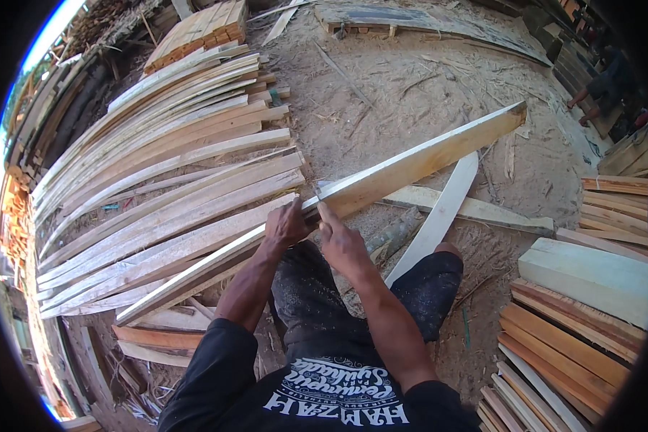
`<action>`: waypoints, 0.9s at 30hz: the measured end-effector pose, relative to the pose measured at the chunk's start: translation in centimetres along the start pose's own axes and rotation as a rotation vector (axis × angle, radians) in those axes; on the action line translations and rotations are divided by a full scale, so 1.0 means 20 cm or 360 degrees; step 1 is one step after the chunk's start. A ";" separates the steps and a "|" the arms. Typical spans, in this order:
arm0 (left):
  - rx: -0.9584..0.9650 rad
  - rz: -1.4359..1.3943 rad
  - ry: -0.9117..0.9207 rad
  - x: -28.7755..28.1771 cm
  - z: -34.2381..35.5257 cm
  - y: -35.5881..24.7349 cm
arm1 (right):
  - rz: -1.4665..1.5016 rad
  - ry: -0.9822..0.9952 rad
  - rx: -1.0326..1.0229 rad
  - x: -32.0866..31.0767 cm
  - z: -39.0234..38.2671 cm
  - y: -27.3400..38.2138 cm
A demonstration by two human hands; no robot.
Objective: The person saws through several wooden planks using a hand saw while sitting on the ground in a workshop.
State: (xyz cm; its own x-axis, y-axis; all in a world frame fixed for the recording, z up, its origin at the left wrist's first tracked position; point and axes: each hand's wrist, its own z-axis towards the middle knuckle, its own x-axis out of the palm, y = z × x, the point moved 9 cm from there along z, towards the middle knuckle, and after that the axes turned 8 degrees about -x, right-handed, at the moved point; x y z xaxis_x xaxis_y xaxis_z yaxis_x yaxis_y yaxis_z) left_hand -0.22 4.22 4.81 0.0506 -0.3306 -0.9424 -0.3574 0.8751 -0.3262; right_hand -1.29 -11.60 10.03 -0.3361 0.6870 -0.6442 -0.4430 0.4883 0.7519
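Note:
A long pale board point(425, 155) slants across my lap from lower left to upper right, its light edge upward and its yellowish face toward me. My left hand point(284, 230) is closed on the board around its middle. Just to the right, my right hand point(342, 245) grips the same board, one finger raised along its face near a narrow dark spot or gap; whether a small tool is there I cannot tell. Beneath, a white plank point(439, 216) crosses another rough plank point(515, 214) on the sandy ground, near my bent legs.
Rows of long boards point(165, 144) lie at the left, with a stack point(194, 36) behind. More planks point(569, 324) are piled at the right. A large weathered panel point(432, 29) lies at the back. Another person's legs point(597, 101) show at the upper right.

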 end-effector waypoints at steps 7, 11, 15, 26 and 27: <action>0.0013 -0.0056 -0.0006 0.00 0.03 0.09 | 0.0163 0.0063 -0.0082 -0.27 -0.73 0.21; -0.0021 -0.0010 -0.0013 -0.02 0.01 0.07 | 0.0125 0.0070 -0.0032 -0.34 -0.75 0.22; 0.0044 0.0038 -0.0053 -0.01 -0.01 -0.01 | 0.0087 0.0163 0.0135 -0.04 -0.06 0.00; 0.0010 -0.0005 0.0033 -0.01 0.04 0.08 | 0.0165 0.0140 0.0104 -0.37 -0.90 0.22; -0.0022 -0.0005 0.0027 -0.03 0.04 0.08 | 0.0213 0.0221 0.0229 -0.33 -0.76 0.15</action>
State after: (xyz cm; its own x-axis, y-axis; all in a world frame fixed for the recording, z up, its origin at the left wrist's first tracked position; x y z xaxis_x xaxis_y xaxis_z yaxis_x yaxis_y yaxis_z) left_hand -0.14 6.08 4.81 0.0362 -0.3395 -0.9399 -0.3699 0.8692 -0.3281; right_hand -13.04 -22.97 14.37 -0.4995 0.6748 -0.5433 -0.2674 0.4765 0.8375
